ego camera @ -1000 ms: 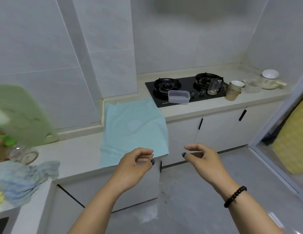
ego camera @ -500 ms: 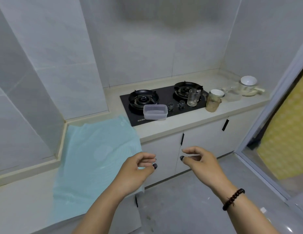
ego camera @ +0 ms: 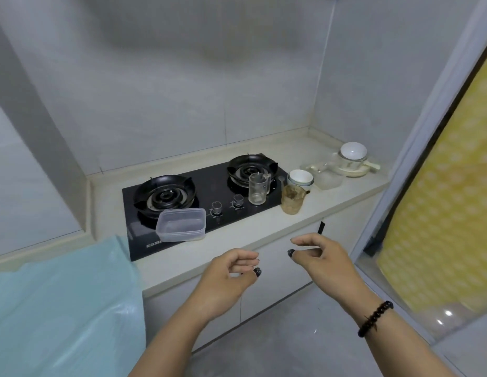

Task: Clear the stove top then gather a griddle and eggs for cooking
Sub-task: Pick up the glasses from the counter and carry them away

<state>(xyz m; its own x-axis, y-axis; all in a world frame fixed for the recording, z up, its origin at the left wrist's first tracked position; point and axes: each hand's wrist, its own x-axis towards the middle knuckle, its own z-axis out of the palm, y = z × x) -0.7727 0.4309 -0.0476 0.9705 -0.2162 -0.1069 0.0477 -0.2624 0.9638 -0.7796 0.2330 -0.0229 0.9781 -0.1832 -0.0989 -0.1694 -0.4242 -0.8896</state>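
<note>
A black two-burner stove top (ego camera: 209, 194) is set into the beige counter ahead. A clear plastic container (ego camera: 181, 225) sits on its front left part, and a clear glass measuring jug (ego camera: 258, 188) stands by the right burner. My left hand (ego camera: 228, 276) and my right hand (ego camera: 317, 254) hover in front of the counter edge, both empty with fingers loosely curled and apart. No griddle or eggs are in view.
An amber glass cup (ego camera: 292, 199), a white bowl (ego camera: 300, 178), a frosted container (ego camera: 328, 180) and stacked white dishes (ego camera: 353, 159) crowd the counter right of the stove. A light blue plastic sheet (ego camera: 63, 303) covers the counter at left. A yellow patterned panel (ego camera: 451, 213) stands at right.
The view has swung right and drawn nearer the stove, so the sink-side items left the frame. Both hands stayed empty and moved forward toward the counter.
</note>
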